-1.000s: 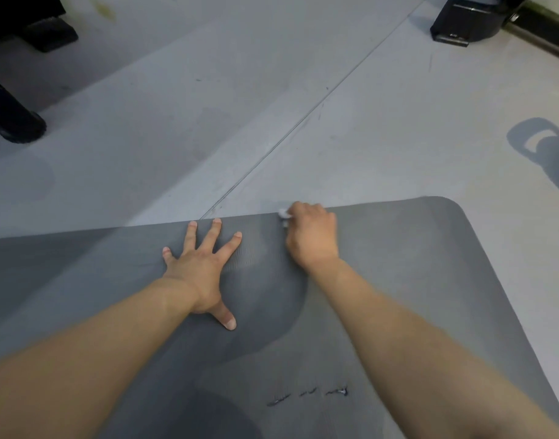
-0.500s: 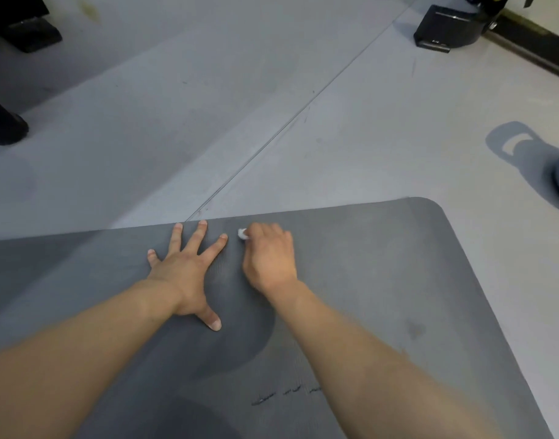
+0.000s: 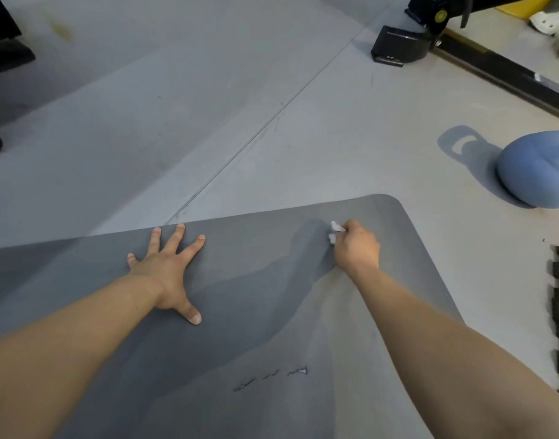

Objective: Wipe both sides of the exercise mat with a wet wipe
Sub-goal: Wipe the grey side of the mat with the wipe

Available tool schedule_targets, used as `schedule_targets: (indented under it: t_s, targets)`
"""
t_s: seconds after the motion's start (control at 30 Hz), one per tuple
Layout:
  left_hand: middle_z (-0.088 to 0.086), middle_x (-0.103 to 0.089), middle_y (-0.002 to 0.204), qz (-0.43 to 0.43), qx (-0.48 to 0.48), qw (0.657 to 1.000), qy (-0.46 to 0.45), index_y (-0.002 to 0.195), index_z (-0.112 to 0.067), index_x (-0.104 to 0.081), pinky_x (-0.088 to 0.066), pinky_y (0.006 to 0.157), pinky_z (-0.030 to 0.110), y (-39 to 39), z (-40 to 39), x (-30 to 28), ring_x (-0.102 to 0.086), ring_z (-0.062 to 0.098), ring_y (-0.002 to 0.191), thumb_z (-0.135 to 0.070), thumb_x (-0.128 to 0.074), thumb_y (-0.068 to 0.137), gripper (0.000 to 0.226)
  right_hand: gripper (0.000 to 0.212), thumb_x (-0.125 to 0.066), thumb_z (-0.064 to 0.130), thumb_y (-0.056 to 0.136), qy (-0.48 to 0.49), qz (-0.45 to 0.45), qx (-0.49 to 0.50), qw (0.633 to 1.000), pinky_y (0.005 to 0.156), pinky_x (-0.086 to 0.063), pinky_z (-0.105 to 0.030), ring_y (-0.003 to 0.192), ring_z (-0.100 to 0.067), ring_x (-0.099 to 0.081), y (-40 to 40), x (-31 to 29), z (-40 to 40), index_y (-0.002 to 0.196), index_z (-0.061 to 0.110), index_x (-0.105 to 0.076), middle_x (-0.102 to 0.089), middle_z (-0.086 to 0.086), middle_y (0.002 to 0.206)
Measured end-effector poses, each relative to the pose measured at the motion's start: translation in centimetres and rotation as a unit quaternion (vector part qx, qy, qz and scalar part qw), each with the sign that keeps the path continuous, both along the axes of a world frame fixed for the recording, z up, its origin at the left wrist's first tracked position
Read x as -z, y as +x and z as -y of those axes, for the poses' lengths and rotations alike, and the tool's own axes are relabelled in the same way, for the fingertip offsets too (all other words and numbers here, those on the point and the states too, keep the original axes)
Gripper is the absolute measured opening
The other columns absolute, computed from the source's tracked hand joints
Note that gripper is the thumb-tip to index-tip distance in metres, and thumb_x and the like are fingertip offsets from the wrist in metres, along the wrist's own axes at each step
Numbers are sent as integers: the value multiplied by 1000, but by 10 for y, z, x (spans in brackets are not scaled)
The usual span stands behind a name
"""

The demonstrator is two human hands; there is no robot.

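Right hand (image 3: 356, 247) has slid rightward, grip closed on the wipe (image 3: 334, 231); left hand (image 3: 167, 267) splayed flat on mat (image 3: 265, 248).

Both hands on mat (image 3: 272, 312), kettlebell (image 3: 538, 169) right.

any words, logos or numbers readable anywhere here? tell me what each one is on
None can be read.
Exercise mat: a row of small dark marks near its lower middle, too small and blurred to tell if they are print or scuffs.
Black base at the top: a pale strip low on its front, too small to read.
Blue kettlebell, wet wipe in the right hand, left hand: no text visible.
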State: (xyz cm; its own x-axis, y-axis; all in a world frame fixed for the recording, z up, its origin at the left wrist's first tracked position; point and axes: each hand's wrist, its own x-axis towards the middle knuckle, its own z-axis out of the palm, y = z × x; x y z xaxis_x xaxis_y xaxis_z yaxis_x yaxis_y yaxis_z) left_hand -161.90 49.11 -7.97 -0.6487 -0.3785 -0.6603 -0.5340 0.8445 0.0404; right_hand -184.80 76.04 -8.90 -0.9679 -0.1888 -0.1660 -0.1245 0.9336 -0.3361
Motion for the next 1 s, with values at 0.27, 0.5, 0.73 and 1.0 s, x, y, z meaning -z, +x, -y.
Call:
schedule_targets:
  t_s: [0.27, 0.5, 0.73, 1.0]
  targets:
    - [1, 16, 167, -31, 27, 999, -6, 159, -35, 1, -14, 121, 61, 11, -43, -22, 11, 34, 154, -55, -77, 77, 116, 10, -59, 26, 92, -186, 152, -40, 970, 51, -35, -23, 62, -15, -51, 98, -64, -2, 90, 17, -60, -56, 4, 68]
    - [-3, -64, 121, -273, -197, 877, 344, 132, -22, -56, -41, 92, 22, 18, -129, -103, -58, 12, 114, -40, -69, 93, 45, 12, -65, 26, 91, -197, 191, -47, 960, 53, -39, -19, 60, -8, -50, 151, -149, -23, 92, 14, -67, -62, 1, 77]
    - [3, -77, 93, -279, -249, 766, 522, 104, -21, -70, -57, 83, 40, 24, -165, -192, -72, 18, 83, -29, -68, 96, 12, 17, -72, 32, 85, -205, 165, -20, 964, 47, -36, -16, 55, -4, -48, 193, -262, -36, 89, 17, -66, -67, 0, 80]
    - [12, -75, 98, -304, -238, 758, 526, 103, -16, -67, -52, 77, 34, 28, -158, -234, -70, 23, 82, -17, -66, 97, 6, 9, -68, 28, 89, -168, 119, -52, 977, 50, -38, -17, 63, -8, -51, 201, -301, -32, 90, 23, -62, -62, 4, 82]
